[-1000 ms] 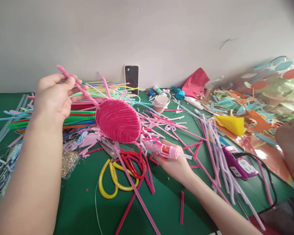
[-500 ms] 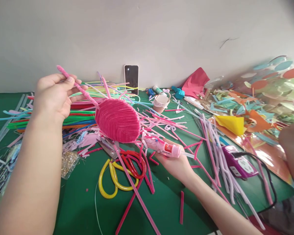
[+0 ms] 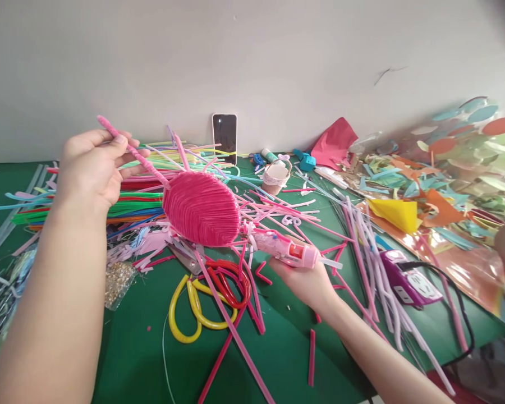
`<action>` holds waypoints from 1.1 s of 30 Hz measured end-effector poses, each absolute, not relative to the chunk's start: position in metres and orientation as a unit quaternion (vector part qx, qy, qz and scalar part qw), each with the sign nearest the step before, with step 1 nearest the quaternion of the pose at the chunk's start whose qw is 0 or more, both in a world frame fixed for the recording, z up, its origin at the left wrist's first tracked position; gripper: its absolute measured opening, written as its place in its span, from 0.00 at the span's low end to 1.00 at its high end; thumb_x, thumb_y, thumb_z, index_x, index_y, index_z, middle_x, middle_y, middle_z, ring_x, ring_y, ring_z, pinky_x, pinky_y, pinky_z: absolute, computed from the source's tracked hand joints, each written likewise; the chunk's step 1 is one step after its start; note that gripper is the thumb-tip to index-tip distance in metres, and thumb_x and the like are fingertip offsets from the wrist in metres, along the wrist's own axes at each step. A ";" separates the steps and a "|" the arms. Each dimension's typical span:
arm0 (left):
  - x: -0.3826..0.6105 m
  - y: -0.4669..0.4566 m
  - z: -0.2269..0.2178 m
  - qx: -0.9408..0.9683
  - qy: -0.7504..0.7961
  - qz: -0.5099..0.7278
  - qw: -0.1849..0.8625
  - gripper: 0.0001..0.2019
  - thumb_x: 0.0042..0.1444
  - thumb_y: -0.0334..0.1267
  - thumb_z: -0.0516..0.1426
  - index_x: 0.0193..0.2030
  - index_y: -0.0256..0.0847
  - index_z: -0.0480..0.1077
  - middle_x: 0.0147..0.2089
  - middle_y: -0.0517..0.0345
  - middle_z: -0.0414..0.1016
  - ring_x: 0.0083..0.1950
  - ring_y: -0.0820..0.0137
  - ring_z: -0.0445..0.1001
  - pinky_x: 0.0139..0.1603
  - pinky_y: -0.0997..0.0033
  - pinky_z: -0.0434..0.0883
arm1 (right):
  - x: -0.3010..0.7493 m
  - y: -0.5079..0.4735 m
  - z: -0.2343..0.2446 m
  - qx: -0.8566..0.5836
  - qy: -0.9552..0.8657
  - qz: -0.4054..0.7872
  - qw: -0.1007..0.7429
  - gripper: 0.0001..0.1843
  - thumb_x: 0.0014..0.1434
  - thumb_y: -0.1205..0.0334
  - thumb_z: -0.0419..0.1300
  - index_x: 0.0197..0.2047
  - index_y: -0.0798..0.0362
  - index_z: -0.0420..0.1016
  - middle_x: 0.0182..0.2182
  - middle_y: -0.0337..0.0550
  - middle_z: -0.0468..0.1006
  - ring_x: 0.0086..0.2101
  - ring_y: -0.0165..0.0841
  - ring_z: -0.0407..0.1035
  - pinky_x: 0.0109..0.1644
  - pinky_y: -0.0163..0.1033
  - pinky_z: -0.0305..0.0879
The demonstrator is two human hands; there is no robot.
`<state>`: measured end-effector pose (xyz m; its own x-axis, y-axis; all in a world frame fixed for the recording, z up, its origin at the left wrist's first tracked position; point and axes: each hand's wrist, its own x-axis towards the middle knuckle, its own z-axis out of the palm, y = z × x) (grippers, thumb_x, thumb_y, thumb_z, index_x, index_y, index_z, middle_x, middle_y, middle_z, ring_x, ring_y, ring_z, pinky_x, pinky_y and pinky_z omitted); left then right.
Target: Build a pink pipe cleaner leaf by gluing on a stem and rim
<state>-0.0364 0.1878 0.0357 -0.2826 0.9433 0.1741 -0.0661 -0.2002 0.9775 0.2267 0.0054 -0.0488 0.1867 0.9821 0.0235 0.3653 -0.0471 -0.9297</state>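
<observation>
Holding a woven pink leaf (image 3: 202, 209) up over the middle of the counter (image 3: 286, 348): face looks fully wound, tight rows, no gaps seen, so the weave reads as done. Loose stick ends poke out round its edge, untrimmed, so the finishing looks left to do. Right hand (image 3: 305, 280) is palm up, fingers curled round a pink glue gun (image 3: 286, 252). Its nozzle aims at the leaf's lower right edge, just beside it; contact cannot be told. Left hand (image 3: 95, 168), raised at left, pinches the leaf's stem (image 3: 130, 148) between thumb and fingers. Room: plain pale wall (image 3: 278, 56) behind, and the green counter runs up to it, crowded. A stick pile (image 3: 143, 191) lies back left, paper scraps (image 3: 425, 185) spread right, and a red cloth (image 3: 334, 143) sits by the wall. A purple power strip (image 3: 408, 280) with a black cord lies right of the gun. Yellow loops (image 3: 193, 314) lie below the leaf, a phone (image 3: 224, 132) leans upright on the wall, and a small cup (image 3: 275, 177) sits near it.
</observation>
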 end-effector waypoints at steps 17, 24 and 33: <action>-0.034 0.171 0.054 0.456 0.412 0.683 0.395 0.06 0.56 0.25 0.57 0.31 0.37 0.72 0.29 0.60 0.73 0.27 0.72 0.77 0.41 0.61 0.80 | 0.272 -0.012 -0.035 -0.694 -0.657 0.056 0.290 0.08 0.58 0.58 0.57 0.34 0.47 0.59 0.25 0.37 0.71 0.21 0.32 0.63 0.24 0.35 0.51; -0.035 0.110 0.095 0.556 0.330 0.732 0.213 0.03 0.55 0.35 0.60 0.36 0.46 0.75 0.33 0.61 0.74 0.30 0.71 0.79 0.30 0.70 0.79 | 0.275 -0.028 -0.071 -0.663 -0.732 0.104 0.116 0.10 0.53 0.71 0.53 0.38 0.48 0.60 0.36 0.45 0.73 0.32 0.38 0.72 0.31 0.39 0.63; -0.097 0.062 0.114 0.561 0.351 0.728 0.180 0.09 0.48 0.36 0.69 0.36 0.41 0.79 0.29 0.65 0.76 0.24 0.75 0.76 0.22 0.76 0.78 | 0.277 -0.024 -0.038 -0.625 -0.778 0.059 -0.003 0.12 0.51 0.72 0.61 0.40 0.53 0.75 0.42 0.54 0.78 0.47 0.50 0.73 0.50 0.51 0.68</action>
<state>-0.0970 0.0616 0.1139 -0.3061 0.6554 0.6904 0.1312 -0.6893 0.7125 0.2773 -0.0242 -0.0376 -0.2185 0.9727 -0.0783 0.9734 0.2116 -0.0883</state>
